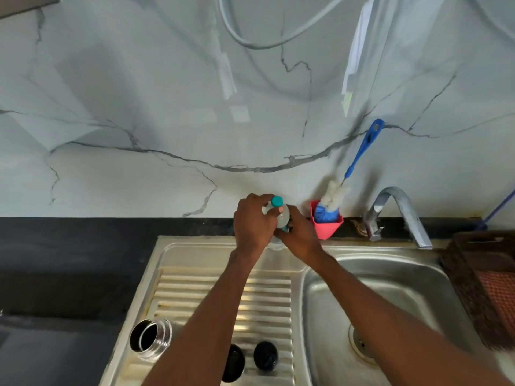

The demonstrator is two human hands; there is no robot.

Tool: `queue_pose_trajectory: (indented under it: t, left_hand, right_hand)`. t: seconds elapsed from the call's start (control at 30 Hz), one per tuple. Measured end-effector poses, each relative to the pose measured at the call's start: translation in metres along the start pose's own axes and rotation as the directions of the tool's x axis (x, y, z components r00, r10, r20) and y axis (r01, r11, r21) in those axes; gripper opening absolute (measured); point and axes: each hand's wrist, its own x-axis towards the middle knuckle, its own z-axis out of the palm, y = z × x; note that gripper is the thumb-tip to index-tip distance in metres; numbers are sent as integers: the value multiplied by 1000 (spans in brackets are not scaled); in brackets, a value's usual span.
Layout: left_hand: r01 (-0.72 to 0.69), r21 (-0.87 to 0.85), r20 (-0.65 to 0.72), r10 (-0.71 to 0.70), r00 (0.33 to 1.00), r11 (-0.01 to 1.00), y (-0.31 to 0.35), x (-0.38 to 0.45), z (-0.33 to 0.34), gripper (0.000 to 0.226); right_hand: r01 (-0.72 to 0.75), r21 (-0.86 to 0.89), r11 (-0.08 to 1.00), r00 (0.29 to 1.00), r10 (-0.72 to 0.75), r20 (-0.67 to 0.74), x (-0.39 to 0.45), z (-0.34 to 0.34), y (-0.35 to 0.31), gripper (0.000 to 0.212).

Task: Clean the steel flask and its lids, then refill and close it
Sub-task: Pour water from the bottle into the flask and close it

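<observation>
Two black lids point(248, 360) lying nearest us on ribbed drainboard point(195, 291); open steel flask point(150, 335) standing just left. We are gripping small clear bottle point(281, 215) at sink's back edge: left hand point(255, 221) wrapping neck by teal cap point(277, 201), right hand point(299, 235) clasping body. Risk: wet fingers slipping, bottle dropping, liquid spilling over drainboard.

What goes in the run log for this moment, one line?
hands: left hand and right hand grip teal-capped bottle | flask: open, upright on drainboard | lids: off, beside flask
</observation>
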Motion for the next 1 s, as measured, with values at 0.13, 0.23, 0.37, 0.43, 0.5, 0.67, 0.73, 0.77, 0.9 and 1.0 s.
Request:
queue_pose_trajectory:
  t: [0.13,0.23,0.37,0.43,0.5,0.67,0.73,0.77,0.9,1.0]
  left_hand:
    - [21,-107,45,-17,999,994,14,-39,-10,31]
    - [113,-308,98,-86,991,945,37,-74,-14,23]
    - [241,-516,215,-148,965,822,65,-115,-17,20]
    - [201,-489,290,-59,955,849,73,-123,-19,18]
    - [172,-504,390,45,920,847,84,-130,-25,14]
    - [303,-699,519,167,838,648,101,-148,-31,21]
    - [332,-723,560,234,795,606,101,-151,-34,32]
    - [343,-724,578,255,775,599,102,-151,-36,36]
    - [395,-729,615,282,736,559,109,-151,-38,43]
    - [460,-714,660,286,695,529,112,-153,-36,42]
  right_hand:
    - [81,122,989,997,-81,-5,-57,-20,-20,58]
    - [57,210,976,998,-55,-15,-96,-35,-21,67]
    - [-15,166,986,999,22,-37,-141,-61,-20,71]
    - [-26,168,985,998,36,-56,-159,-74,-20,63]
    - [-47,181,982,997,58,-59,-175,-84,-24,57]
    - [-74,269,960,997,65,43,-205,-104,-45,41]
    - [-90,316,944,995,71,71,-213,-112,-52,37]
    - [-96,332,938,994,71,87,-216,-114,-53,36]
    - [-108,322,941,988,66,138,-222,-122,-59,32]
    - [-121,311,943,986,78,145,-223,-125,-59,34]
